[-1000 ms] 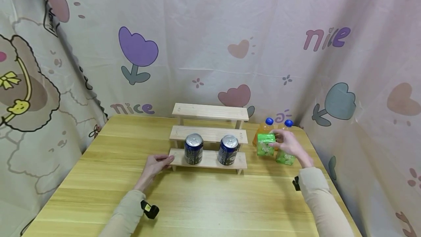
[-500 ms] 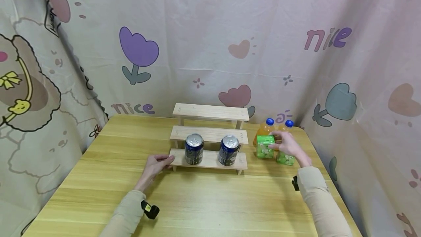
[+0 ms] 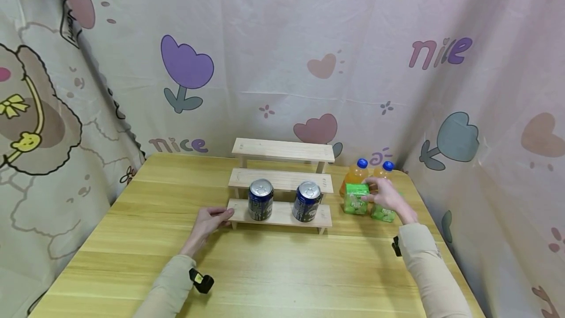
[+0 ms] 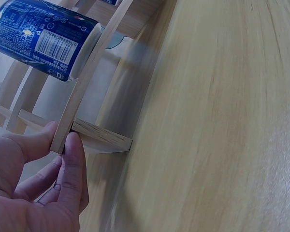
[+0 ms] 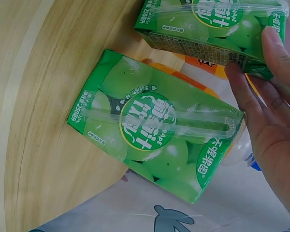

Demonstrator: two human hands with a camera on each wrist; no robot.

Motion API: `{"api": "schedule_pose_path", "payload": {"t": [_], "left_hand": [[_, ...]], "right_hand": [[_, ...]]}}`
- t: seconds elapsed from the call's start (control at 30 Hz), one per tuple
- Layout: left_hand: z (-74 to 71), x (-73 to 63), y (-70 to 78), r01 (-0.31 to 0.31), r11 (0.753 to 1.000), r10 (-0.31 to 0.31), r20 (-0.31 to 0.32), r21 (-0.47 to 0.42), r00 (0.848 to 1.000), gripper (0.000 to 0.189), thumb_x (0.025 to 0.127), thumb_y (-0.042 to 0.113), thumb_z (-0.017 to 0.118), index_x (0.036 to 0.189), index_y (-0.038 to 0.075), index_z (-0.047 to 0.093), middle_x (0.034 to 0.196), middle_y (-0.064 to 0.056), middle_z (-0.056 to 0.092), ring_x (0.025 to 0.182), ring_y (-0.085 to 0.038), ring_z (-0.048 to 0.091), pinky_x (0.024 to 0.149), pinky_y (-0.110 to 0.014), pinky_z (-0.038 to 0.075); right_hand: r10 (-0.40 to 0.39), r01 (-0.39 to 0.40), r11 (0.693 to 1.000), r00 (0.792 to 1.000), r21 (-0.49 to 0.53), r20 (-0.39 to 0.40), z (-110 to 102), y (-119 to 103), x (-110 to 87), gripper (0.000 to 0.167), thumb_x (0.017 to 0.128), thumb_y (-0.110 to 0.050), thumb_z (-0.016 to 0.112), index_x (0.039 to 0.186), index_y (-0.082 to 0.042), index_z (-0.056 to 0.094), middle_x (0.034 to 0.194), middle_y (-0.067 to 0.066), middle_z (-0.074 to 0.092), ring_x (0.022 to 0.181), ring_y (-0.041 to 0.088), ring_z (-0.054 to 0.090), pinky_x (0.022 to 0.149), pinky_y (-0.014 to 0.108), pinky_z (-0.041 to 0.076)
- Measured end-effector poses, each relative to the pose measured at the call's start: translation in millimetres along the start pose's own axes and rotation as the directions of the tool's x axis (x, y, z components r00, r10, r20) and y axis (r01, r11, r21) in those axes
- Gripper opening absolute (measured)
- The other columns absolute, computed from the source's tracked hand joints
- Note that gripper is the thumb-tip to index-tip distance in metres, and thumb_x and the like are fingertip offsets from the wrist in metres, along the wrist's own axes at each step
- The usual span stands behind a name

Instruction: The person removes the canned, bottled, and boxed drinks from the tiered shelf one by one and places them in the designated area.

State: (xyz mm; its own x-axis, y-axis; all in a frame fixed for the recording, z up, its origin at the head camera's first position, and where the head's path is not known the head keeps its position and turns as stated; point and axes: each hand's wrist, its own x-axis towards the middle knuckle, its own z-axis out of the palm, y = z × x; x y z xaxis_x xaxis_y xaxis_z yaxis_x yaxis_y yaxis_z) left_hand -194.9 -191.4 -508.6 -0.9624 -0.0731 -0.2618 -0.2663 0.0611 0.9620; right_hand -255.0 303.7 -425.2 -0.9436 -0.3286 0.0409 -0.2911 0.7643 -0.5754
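Note:
My left hand (image 3: 211, 222) pinches the left end of the lowest shelf of a three-step wooden rack (image 3: 282, 214), thumb on top and fingers beneath, as the left wrist view shows. On that shelf stand two blue drink cans, the left can (image 3: 260, 200) and the right can (image 3: 306, 201). At the right, my right hand (image 3: 385, 194) holds a green juice box (image 3: 355, 199) near its top, thumb on one side and fingers on the other. A second green juice box (image 5: 157, 126) stands just to its right, partly behind the hand in the head view.
Two orange drink bottles with blue caps, a left bottle (image 3: 356, 173) and a right bottle (image 3: 385, 169), stand behind the juice boxes. The wooden table (image 3: 282, 274) ends at a printed curtain (image 3: 265, 43) at the back and sides.
The right hand has lowered the green juice box slightly in front of the left bottle. My left hand stays on the rack's end, and the cans have not moved.

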Motion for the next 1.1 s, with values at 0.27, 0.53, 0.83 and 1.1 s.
{"api": "schedule_pose_path", "payload": {"t": [0.27, 0.53, 0.83, 1.1], "left_hand": [[0.0, -0.4, 0.3, -0.003, 1.0, 0.003, 0.002, 0.002, 1.0, 0.042, 0.095, 0.007, 0.069, 0.126, -0.019, 0.056, 0.096, -0.006, 0.071, 0.07, -0.005, 0.068, 0.072, -0.018, 0.063], [-0.1, -0.8, 0.0, -0.004, 1.0, 0.004, -0.002, 0.016, 1.0, 0.042, 0.095, 0.008, 0.069, 0.125, -0.018, 0.057, 0.097, -0.007, 0.071, 0.07, -0.005, 0.068, 0.072, -0.018, 0.062], [0.5, -1.2, 0.0, -0.005, 0.999, 0.006, -0.017, 0.034, 1.0, 0.041, 0.095, 0.009, 0.069, 0.124, -0.018, 0.058, 0.102, -0.011, 0.072, 0.07, -0.005, 0.067, 0.07, -0.018, 0.062], [0.3, -0.8, 0.0, -0.002, 0.999, 0.003, -0.016, 0.034, 1.0, 0.041, 0.095, 0.009, 0.07, 0.124, -0.018, 0.058, 0.102, -0.012, 0.072, 0.07, -0.006, 0.068, 0.071, -0.019, 0.063]], "right_hand": [[0.002, -0.002, 1.0, 1.0, -0.006, 0.015, -2, 2, 0.8, 0.038, 0.083, 0.001, 0.076, 0.117, 0.011, 0.062, 0.11, 0.029, 0.068, 0.101, 0.044, 0.068, 0.091, 0.054, 0.061], [-0.004, 0.002, 0.995, 1.0, -0.1, -0.017, -5, 6, -2.3, 0.047, 0.082, 0.0, 0.078, 0.123, 0.013, 0.06, 0.115, 0.031, 0.067, 0.104, 0.044, 0.065, 0.096, 0.061, 0.056], [0.021, -0.023, 0.995, 1.0, -0.102, -0.019, -6, 11, -3.8, 0.039, 0.084, -0.001, 0.077, 0.119, 0.009, 0.064, 0.116, 0.028, 0.068, 0.106, 0.044, 0.065, 0.096, 0.06, 0.055], [0.04, -0.043, 0.993, 0.999, -0.106, -0.035, -4, 11, -5.4, 0.049, 0.085, -0.002, 0.076, 0.129, 0.012, 0.059, 0.126, 0.034, 0.063, 0.113, 0.049, 0.063, 0.1, 0.062, 0.053]]}}
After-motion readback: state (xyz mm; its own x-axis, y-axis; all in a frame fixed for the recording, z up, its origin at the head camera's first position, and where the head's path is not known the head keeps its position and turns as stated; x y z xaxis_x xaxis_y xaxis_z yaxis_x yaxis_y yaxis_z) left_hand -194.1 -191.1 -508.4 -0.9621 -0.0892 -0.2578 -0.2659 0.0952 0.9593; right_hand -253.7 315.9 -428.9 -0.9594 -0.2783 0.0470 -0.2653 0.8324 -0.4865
